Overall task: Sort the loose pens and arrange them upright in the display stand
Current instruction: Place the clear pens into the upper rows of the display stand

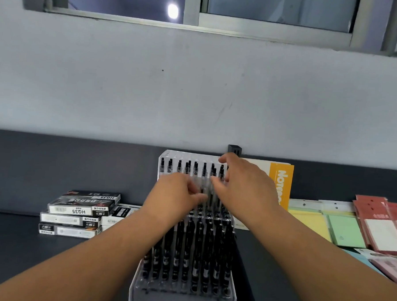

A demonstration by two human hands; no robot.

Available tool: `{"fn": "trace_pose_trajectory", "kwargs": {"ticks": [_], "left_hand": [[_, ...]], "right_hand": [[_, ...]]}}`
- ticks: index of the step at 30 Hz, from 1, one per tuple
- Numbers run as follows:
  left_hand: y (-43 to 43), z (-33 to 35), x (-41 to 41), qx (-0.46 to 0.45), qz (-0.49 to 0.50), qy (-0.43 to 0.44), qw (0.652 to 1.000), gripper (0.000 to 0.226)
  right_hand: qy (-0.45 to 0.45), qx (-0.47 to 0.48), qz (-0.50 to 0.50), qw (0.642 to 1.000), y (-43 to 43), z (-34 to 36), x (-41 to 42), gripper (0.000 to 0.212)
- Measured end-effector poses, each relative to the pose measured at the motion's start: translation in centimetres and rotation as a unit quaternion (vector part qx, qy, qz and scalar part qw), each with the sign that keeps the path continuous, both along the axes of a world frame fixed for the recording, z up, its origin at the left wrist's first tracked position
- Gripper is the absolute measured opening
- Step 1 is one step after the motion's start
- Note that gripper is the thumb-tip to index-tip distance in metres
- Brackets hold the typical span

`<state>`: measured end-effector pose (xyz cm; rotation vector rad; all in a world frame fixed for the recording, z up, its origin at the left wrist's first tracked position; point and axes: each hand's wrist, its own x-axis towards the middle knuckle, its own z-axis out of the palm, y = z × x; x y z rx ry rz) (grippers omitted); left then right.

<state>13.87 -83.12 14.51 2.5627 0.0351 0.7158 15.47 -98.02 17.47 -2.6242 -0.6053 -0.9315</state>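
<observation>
The stand sits mid-worktop, its pens upright in rows. The left hand curls at the upper rows; blur hides any grip. The right hand hovers, fingers loosely spread, holding nothing.

A tiered display stand sits on the dark table, its rows filled with upright pens. Both forearms reach over the lower tiers to the upper rows. The left hand has its fingers curled at the clear barrels in the middle, but blur hides whether its grip closes on one. The right hand spreads its fingers over the right end of the back row, its thumb against the pens. A stack of pen boxes lies to the left. An orange-edged notebook stands behind the stand, and coloured notepads lie to the right.
</observation>
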Motion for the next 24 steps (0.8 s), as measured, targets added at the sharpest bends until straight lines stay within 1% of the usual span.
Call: {"fn": "trace_pose_trajectory", "kwargs": {"ticks": [2,4,6,8,10,13,18,24], "left_hand": [[1.3,-0.1,-1.8,0.022,0.056,-0.041,0.997,0.024],[3.0,-0.7,-3.4,0.064,0.109,-0.074,0.989,0.034],[4.9,-1.6,-5.0,0.113,0.152,-0.089,0.978,0.047],[6.6,-2.5,-6.6,0.141,0.198,-0.066,0.968,0.058],[8.7,-3.6,-8.7,0.147,0.239,-0.026,0.959,0.064],[11.9,-5.1,-12.3,0.143,0.276,0.018,0.95,0.067],[18.5,-6.5,-19.0,0.126,0.322,0.047,0.937,0.071],[28.9,-7.7,-28.8,0.113,0.357,0.07,0.925,0.072]], "right_hand": [[-0.019,-0.01,0.041,0.999,1.2,-0.2,-0.9,0.045],[-0.037,-0.021,0.088,0.995,2.9,-1.0,-1.6,0.049],[-0.039,-0.03,0.131,0.99,5.0,-1.9,-2.4,0.053],[-0.022,-0.039,0.166,0.985,6.9,-2.9,-3.4,0.056],[-0.003,-0.046,0.197,0.979,9.1,-4.1,-4.6,0.057],[0.019,-0.057,0.229,0.972,12.3,-5.6,-6.9,0.057],[0.031,-0.084,0.273,0.958,19.2,-7.2,-11.7,0.058],[0.053,-0.109,0.321,0.939,31.3,-8.9,-19.5,0.061]]}}
